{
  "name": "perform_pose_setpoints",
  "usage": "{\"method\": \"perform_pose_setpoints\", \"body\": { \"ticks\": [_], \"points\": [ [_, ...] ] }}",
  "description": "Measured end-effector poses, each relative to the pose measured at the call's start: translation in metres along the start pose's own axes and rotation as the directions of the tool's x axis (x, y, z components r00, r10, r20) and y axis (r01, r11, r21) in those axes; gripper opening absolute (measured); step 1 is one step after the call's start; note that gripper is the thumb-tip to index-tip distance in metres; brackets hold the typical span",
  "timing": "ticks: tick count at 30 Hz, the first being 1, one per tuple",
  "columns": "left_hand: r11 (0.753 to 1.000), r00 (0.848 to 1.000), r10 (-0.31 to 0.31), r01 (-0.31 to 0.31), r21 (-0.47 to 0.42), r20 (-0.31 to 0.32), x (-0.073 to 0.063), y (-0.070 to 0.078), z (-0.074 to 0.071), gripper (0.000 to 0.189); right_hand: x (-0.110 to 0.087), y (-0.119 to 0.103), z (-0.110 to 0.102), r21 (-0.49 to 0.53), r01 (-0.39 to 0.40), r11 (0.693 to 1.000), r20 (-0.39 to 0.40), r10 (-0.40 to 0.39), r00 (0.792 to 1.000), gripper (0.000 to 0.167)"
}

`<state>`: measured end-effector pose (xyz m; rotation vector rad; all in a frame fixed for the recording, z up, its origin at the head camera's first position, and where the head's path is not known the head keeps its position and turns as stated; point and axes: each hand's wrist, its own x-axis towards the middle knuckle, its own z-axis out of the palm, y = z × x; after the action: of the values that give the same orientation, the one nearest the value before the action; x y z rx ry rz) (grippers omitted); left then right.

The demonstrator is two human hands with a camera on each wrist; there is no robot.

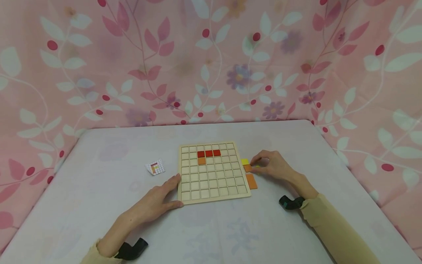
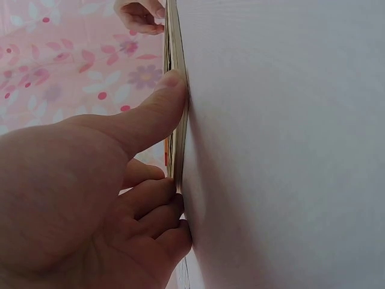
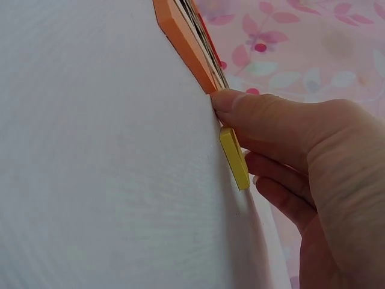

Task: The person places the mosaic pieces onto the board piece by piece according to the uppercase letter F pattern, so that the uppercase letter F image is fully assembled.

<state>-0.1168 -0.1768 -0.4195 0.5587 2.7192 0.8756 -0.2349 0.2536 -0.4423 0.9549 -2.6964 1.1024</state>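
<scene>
A wooden grid board (image 1: pixel 215 185) lies on the table with three red tiles (image 1: pixel 209 153) in a row and one orange square tile (image 1: pixel 202 161) below the leftmost. My left hand (image 1: pixel 151 203) rests against the board's left edge, thumb at the near corner and fingers farther up; in the left wrist view the thumb (image 2: pixel 159 111) touches the board's side. Beyond the board's right edge, my right hand (image 1: pixel 273 167) pinches a small orange square tile (image 1: pixel 247 168) between thumb and forefinger. A yellow tile (image 1: pixel 244 161) lies just behind it; another yellow tile (image 3: pixel 234 159) shows below the right thumb.
An orange rectangular tile (image 1: pixel 251 181) lies by the board's right edge. Left of the board is a small creased paper (image 1: pixel 155 167) with a coloured grid pattern. A white cloth covers the table (image 1: pixel 230 234); a pink floral curtain (image 1: pixel 211 66) hangs behind it.
</scene>
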Motion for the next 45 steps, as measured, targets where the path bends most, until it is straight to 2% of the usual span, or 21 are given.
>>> {"method": "perform_pose_setpoints", "body": {
  "ticks": [8,14,28,32,39,45],
  "points": [
    [1.000,1.000,0.003,-0.003,0.002,0.002,0.000,0.001,-0.001,0.089,0.000,0.001,-0.001,-0.034,0.009,0.999,-0.035,-0.010,0.999,0.027],
    [1.000,1.000,0.000,0.000,-0.009,0.008,0.000,0.000,0.000,0.089,-0.001,0.002,-0.002,-0.016,-0.026,1.000,-0.009,0.026,1.000,0.027],
    [1.000,1.000,-0.001,0.001,-0.014,0.000,0.000,0.002,-0.001,0.089,-0.001,0.000,-0.005,0.015,0.005,1.000,-0.045,-0.004,0.999,0.024],
    [1.000,1.000,-0.001,0.001,-0.013,0.001,0.000,-0.001,0.000,0.089,0.001,-0.005,-0.007,0.043,-0.024,0.999,-0.054,0.026,0.998,0.024],
    [1.000,1.000,0.004,-0.004,-0.007,0.000,0.001,-0.002,0.001,0.089,0.010,-0.023,-0.004,0.078,-0.168,0.983,-0.057,0.172,0.983,0.022],
    [1.000,1.000,-0.003,0.003,-0.010,0.003,0.000,0.000,0.000,0.089,0.022,-0.038,0.008,0.098,-0.182,0.978,-0.058,0.188,0.980,0.023]
  ]
}}
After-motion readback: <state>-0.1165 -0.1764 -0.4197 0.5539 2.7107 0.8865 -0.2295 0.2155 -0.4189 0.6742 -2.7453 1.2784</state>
